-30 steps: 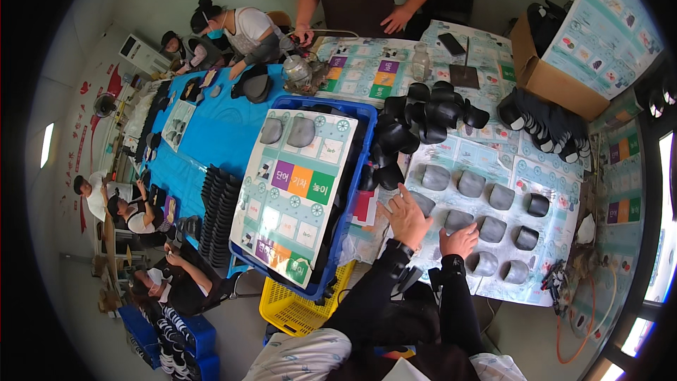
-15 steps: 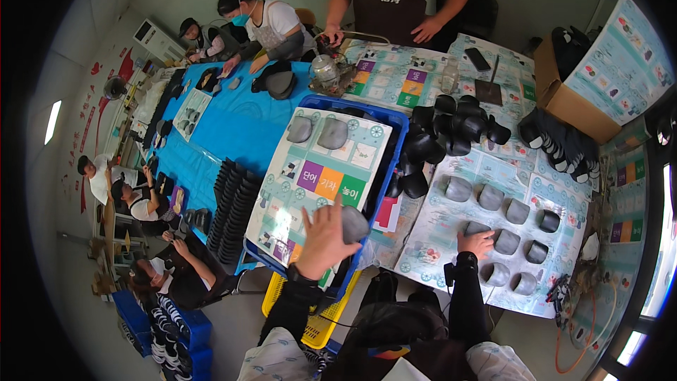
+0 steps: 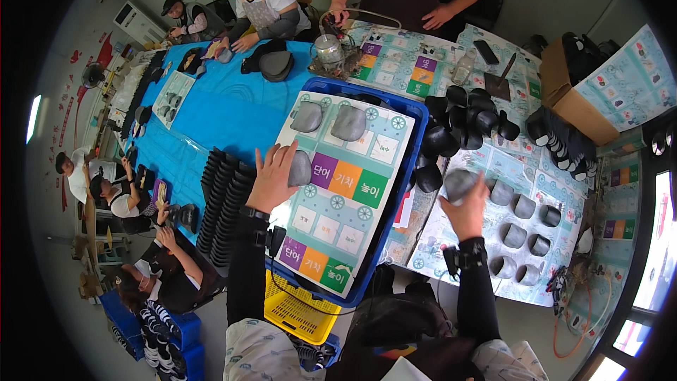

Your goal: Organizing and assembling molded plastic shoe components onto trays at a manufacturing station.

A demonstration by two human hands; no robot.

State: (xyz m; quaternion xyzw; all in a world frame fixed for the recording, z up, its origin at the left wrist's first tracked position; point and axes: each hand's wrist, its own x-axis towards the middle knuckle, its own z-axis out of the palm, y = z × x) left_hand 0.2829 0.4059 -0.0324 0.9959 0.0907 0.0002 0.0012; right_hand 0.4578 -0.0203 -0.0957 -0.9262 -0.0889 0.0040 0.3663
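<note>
My left hand [image 3: 271,182] is over a printed board [image 3: 331,204], its fingers spread around one side of a grey curved cap-shaped piece [image 3: 300,168]. Two more grey pieces, a left one [image 3: 307,117] and a right one [image 3: 348,123], lie on the board's far part. To the right, my right hand [image 3: 467,215] grips another grey cap-shaped piece [image 3: 460,185] by its edge, above the table's left part. Beside it, several such pieces [image 3: 514,236] sit in rows on the printed table cover [image 3: 486,275]. My right thumb is partly hidden.
The board rests on a blue crate [image 3: 412,109], above a yellow basket [image 3: 300,310]. Black caps [image 3: 469,116] are heaped behind the rows. Stacked black pieces [image 3: 226,204] stand left of the crate. A cardboard box [image 3: 575,92] stands far right; co-workers sit or stand around the tables.
My left hand has moved left and away from me across the board with its grey piece. My right hand has moved away from me; the piece formerly under it has left its spot.
</note>
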